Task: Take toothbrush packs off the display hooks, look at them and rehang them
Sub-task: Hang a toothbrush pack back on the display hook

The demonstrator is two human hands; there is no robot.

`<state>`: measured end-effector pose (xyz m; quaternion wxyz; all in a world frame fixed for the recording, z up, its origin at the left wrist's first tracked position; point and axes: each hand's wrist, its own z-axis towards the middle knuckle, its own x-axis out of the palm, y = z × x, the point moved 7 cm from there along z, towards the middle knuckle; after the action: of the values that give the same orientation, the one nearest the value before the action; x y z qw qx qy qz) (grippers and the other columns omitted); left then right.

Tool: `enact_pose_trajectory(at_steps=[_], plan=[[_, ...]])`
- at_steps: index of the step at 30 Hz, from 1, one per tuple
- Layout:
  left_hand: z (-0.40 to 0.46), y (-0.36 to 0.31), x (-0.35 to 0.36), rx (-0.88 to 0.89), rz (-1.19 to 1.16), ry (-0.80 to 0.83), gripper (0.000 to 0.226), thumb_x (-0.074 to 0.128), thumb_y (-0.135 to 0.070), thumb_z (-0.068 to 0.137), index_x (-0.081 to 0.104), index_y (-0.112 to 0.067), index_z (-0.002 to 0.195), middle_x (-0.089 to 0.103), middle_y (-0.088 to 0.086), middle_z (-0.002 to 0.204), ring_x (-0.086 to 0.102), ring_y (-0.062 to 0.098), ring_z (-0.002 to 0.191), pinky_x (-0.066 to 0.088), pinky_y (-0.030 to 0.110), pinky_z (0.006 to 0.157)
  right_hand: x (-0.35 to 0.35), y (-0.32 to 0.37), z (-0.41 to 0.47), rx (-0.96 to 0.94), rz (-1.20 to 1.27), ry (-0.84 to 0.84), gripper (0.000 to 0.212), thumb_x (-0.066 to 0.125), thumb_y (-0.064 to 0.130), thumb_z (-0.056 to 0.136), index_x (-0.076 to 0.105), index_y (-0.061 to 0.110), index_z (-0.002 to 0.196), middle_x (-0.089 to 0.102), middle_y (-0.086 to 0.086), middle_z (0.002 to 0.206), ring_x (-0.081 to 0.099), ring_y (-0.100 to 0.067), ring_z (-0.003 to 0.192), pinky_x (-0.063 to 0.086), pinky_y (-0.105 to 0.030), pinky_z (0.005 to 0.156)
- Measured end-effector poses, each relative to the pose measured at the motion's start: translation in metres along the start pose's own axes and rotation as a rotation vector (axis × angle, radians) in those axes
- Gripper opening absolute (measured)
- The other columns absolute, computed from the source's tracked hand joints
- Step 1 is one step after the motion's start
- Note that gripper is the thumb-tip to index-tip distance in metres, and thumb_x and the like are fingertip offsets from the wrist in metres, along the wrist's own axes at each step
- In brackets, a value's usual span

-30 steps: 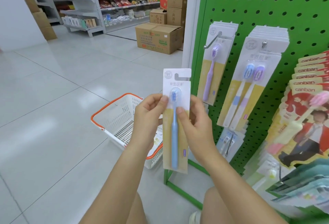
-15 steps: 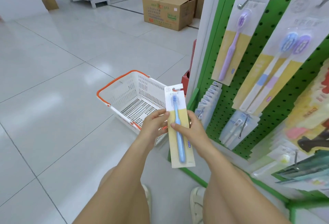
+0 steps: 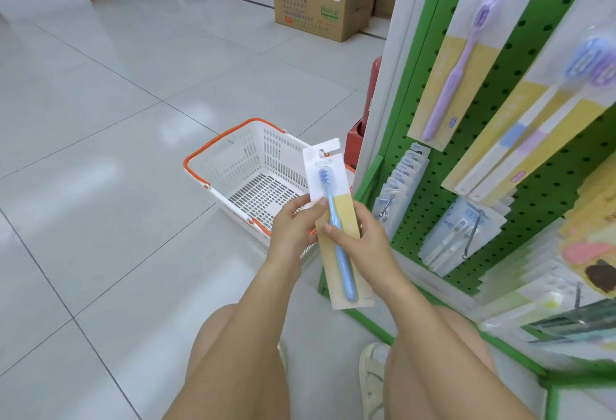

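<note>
Pale floor tiles [image 3: 100, 126] fill the left and centre of the frame, with a green pegboard [image 3: 546, 166] running down the right side and a cardboard box [image 3: 320, 3] at top centre. Purple and paired packs hang from hooks on the pegboard at upper right, smaller packs lower down. Just left of centre sits a white basket [image 3: 233, 166] with an orange rim. Low in the centre, the pack [image 3: 346, 216] with a blue brush is off its hook, in front of the basket. The left hand [image 3: 293, 236] pinches its left edge; the right hand [image 3: 363, 243] holds its right edge, thumb on the front. Its long axis runs nearly vertical in the frame, hang hole at the top, handle at the bottom. It looks light, a thin bendable card with a slick blister, best held by the card edges.
</note>
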<state>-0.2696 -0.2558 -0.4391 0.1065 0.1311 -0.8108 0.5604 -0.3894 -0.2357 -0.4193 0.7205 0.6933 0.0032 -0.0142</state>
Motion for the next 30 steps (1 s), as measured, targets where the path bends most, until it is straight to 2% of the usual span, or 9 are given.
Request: enact_pose_trajectory(at_steps=[2, 4, 6, 11, 19, 25, 28, 30], plan=[[0.0, -0.003, 0.004, 0.004, -0.04, 0.083, 0.017, 0.061, -0.028, 0.093, 0.067, -0.017, 0.105, 0.071, 0.002, 0.096, 0.067, 0.014, 0.084, 0.052, 0.021, 0.066, 0.001, -0.004, -0.001, 0.044, 0.042, 0.048, 0.032, 0.07, 0.009, 0.085, 0.061, 0.031, 0.106, 0.069, 0.006, 0.096, 0.064, -0.001, 0.088, 0.051, -0.017, 0.076], [0.0, -0.009, 0.007, 0.025, -0.096, 0.133, 0.031, 0.059, -0.037, 0.089, 0.068, -0.015, 0.108, 0.071, 0.005, 0.099, 0.067, 0.017, 0.088, 0.053, 0.022, 0.07, 0.0, -0.01, -0.002, 0.085, 0.052, 0.082, 0.03, 0.074, 0.015, 0.083, 0.063, 0.029, 0.108, 0.07, 0.002, 0.1, 0.066, -0.014, 0.095, 0.054, -0.027, 0.082], [0.002, -0.013, 0.004, 0.038, -0.134, 0.128, 0.042, 0.061, -0.042, 0.082, 0.067, -0.012, 0.111, 0.071, 0.006, 0.099, 0.067, 0.018, 0.085, 0.053, 0.023, 0.067, 0.0, -0.013, -0.004, 0.1, 0.02, 0.108, 0.028, 0.074, 0.017, 0.083, 0.065, 0.029, 0.106, 0.07, 0.005, 0.097, 0.065, -0.017, 0.094, 0.053, -0.029, 0.082], [0.003, -0.013, -0.007, 0.059, -0.11, 0.018, 0.02, 0.063, -0.024, 0.092, 0.069, -0.012, 0.106, 0.073, 0.003, 0.095, 0.069, 0.017, 0.081, 0.054, 0.024, 0.062, 0.005, -0.014, -0.009, 0.075, -0.074, 0.169, 0.032, 0.072, 0.014, 0.084, 0.064, 0.036, 0.106, 0.07, 0.015, 0.095, 0.065, -0.009, 0.093, 0.054, -0.026, 0.082], [0.001, -0.011, -0.01, 0.04, -0.126, -0.088, 0.038, 0.064, -0.035, 0.091, 0.067, -0.008, 0.117, 0.072, 0.009, 0.109, 0.069, 0.021, 0.089, 0.055, 0.024, 0.062, 0.004, -0.012, -0.011, 0.063, -0.093, 0.165, 0.034, 0.073, 0.013, 0.084, 0.063, 0.036, 0.108, 0.07, 0.017, 0.098, 0.065, -0.003, 0.092, 0.051, -0.018, 0.078], [0.001, -0.015, -0.01, 0.083, -0.174, -0.026, 0.03, 0.064, -0.026, 0.091, 0.067, -0.009, 0.116, 0.072, 0.005, 0.105, 0.068, 0.015, 0.086, 0.056, 0.024, 0.068, 0.003, -0.013, -0.012, 0.058, -0.152, 0.159, 0.029, 0.072, 0.015, 0.084, 0.064, 0.032, 0.106, 0.069, 0.02, 0.091, 0.063, 0.002, 0.085, 0.047, -0.013, 0.072], [0.0, -0.02, -0.012, 0.138, -0.214, -0.047, 0.021, 0.065, -0.018, 0.09, 0.063, -0.012, 0.11, 0.071, -0.002, 0.094, 0.068, 0.012, 0.08, 0.055, 0.022, 0.065, 0.002, -0.015, -0.012, 0.073, -0.156, 0.168, 0.026, 0.072, 0.015, 0.085, 0.065, 0.029, 0.106, 0.069, 0.02, 0.087, 0.063, 0.003, 0.081, 0.046, -0.012, 0.069], [0.001, -0.021, -0.014, 0.161, -0.257, -0.058, 0.023, 0.066, -0.018, 0.089, 0.062, -0.013, 0.111, 0.07, -0.002, 0.095, 0.067, 0.013, 0.082, 0.054, 0.024, 0.065, 0.003, -0.018, -0.012, 0.099, -0.152, 0.198, 0.024, 0.071, 0.014, 0.085, 0.065, 0.024, 0.106, 0.069, 0.022, 0.081, 0.062, 0.005, 0.075, 0.045, -0.01, 0.066]])
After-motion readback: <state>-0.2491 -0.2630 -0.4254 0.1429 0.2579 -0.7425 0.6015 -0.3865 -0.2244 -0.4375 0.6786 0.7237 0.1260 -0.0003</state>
